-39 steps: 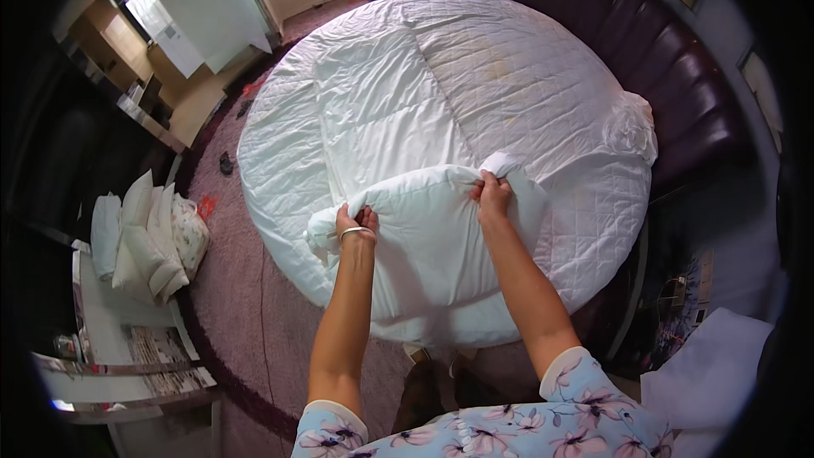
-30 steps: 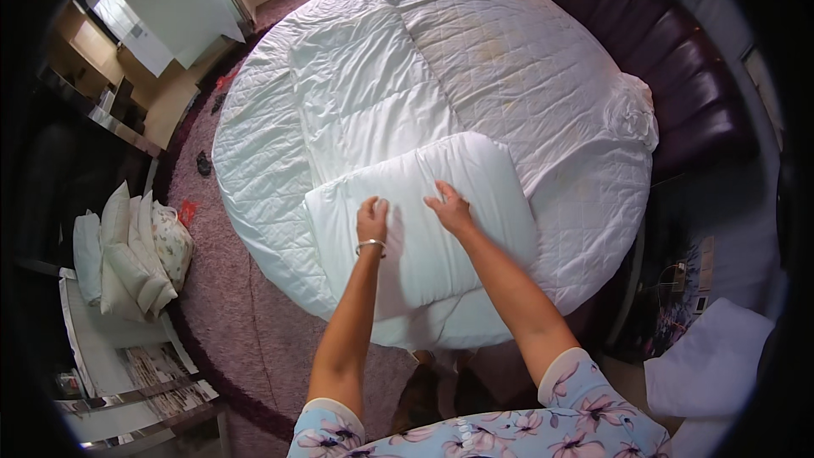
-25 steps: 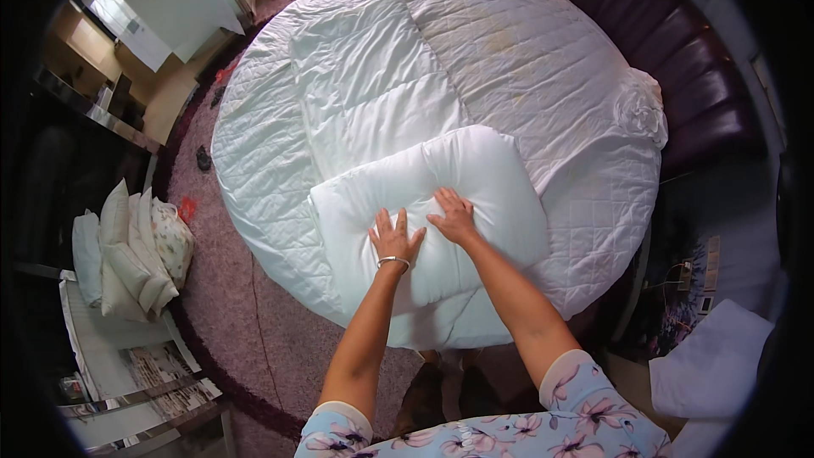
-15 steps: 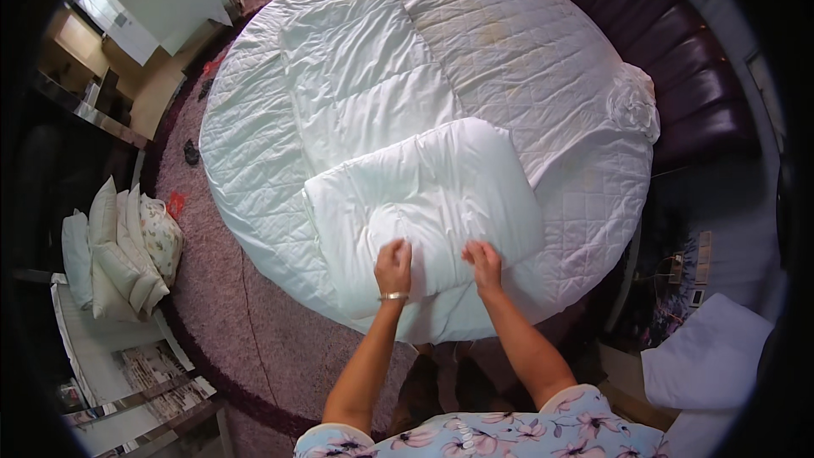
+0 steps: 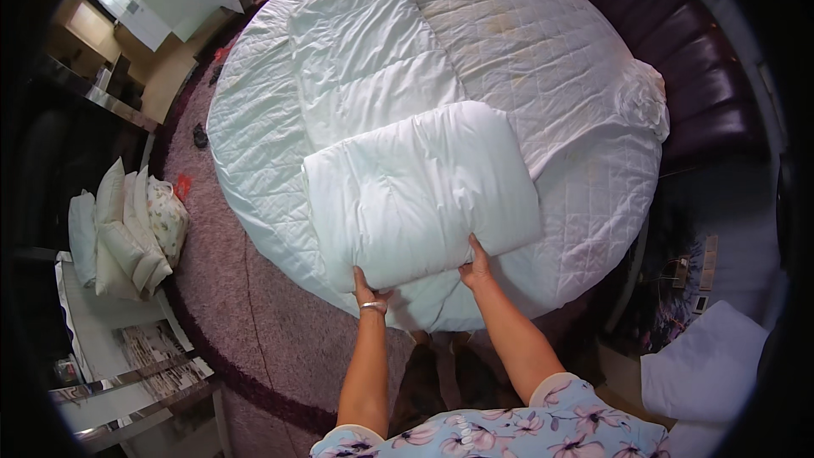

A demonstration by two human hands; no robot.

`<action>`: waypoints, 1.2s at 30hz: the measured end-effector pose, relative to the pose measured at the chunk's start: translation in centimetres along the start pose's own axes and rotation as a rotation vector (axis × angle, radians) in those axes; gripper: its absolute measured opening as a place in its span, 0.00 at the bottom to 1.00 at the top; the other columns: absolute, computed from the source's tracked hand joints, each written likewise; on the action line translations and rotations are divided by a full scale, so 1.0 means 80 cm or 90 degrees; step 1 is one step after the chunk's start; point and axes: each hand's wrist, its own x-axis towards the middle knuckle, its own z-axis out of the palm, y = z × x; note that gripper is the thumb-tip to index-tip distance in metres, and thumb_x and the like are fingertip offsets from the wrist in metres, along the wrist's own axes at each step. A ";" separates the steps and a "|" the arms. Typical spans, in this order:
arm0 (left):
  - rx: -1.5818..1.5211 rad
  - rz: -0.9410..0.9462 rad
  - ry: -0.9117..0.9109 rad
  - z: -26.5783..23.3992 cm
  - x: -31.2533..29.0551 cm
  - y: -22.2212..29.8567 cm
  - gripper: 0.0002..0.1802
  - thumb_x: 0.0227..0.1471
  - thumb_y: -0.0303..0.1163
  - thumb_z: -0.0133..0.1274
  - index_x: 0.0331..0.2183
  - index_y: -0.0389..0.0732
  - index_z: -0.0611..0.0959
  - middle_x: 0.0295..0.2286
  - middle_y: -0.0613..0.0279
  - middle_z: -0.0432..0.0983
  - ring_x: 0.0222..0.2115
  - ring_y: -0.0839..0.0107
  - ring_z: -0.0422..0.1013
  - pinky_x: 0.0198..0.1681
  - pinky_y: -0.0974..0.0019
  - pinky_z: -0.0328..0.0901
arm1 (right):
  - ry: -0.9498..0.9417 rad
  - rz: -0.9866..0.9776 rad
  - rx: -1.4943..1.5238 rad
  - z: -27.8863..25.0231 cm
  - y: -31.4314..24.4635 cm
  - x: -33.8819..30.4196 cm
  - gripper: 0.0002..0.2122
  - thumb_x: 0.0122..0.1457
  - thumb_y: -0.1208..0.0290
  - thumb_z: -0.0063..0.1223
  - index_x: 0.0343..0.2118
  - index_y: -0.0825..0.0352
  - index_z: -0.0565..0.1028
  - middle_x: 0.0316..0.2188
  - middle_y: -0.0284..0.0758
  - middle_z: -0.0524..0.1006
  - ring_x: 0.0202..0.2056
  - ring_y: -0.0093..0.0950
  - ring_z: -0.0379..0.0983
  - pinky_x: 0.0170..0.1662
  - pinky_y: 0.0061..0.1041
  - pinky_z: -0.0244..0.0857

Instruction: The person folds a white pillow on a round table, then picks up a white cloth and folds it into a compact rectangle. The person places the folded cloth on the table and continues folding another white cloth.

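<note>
A thick white duvet (image 5: 420, 191) is folded over into a padded bundle at the near part of a round bed. Its remaining flat length stretches away toward the far left. My left hand (image 5: 370, 291), with a bracelet at the wrist, grips the bundle's near edge toward its left corner, thumb on top and fingers tucked beneath. Farther right along the same edge, my right hand (image 5: 477, 268) holds on likewise, its fingers mostly hidden under the fold. Under the duvet lies a white quilted mattress cover (image 5: 593, 203), wrinkled and faintly stained at the far side.
A dark purple padded headboard (image 5: 678, 59) curves round the far right. Several pillows (image 5: 127, 229) are stacked at the left by a table (image 5: 110, 314). Purple carpet (image 5: 220, 288) surrounds the bed. A white pillow-like bundle (image 5: 704, 360) lies at the lower right.
Both hands have moved from the top of the folded duvet down to its near edge and taken hold there. The duvet's top looks smoother, and the view has shifted slightly.
</note>
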 end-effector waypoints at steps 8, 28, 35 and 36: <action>-0.046 0.111 0.017 0.023 0.031 0.008 0.18 0.43 0.38 0.47 0.35 0.36 0.74 0.33 0.55 0.74 0.34 0.57 0.71 0.41 0.54 0.67 | 0.032 -0.098 0.048 0.028 -0.017 0.013 0.17 0.43 0.68 0.57 0.37 0.69 0.70 0.33 0.36 0.73 0.36 0.33 0.69 0.43 0.33 0.64; 0.275 -0.360 0.091 -0.198 -0.278 -0.233 0.22 0.43 0.25 0.54 0.43 0.38 0.70 0.38 0.55 0.70 0.36 0.60 0.70 0.36 0.57 0.71 | 0.100 -0.103 -0.053 -0.344 -0.041 -0.233 0.20 0.42 0.71 0.49 0.41 0.72 0.69 0.37 0.39 0.73 0.39 0.38 0.69 0.47 0.36 0.63; 0.077 -0.285 0.083 -0.164 -0.286 -0.225 0.18 0.45 0.27 0.53 0.40 0.38 0.70 0.35 0.57 0.72 0.34 0.61 0.70 0.33 0.59 0.71 | 0.157 -0.087 -0.058 -0.325 -0.051 -0.207 0.19 0.41 0.69 0.52 0.38 0.71 0.70 0.36 0.38 0.72 0.38 0.36 0.68 0.46 0.35 0.61; 0.076 -0.270 0.053 -0.154 -0.292 -0.213 0.18 0.45 0.28 0.52 0.40 0.38 0.70 0.34 0.58 0.72 0.34 0.61 0.71 0.31 0.59 0.71 | 0.160 -0.088 -0.062 -0.315 -0.059 -0.209 0.19 0.41 0.69 0.53 0.39 0.71 0.70 0.36 0.38 0.72 0.39 0.36 0.68 0.46 0.35 0.61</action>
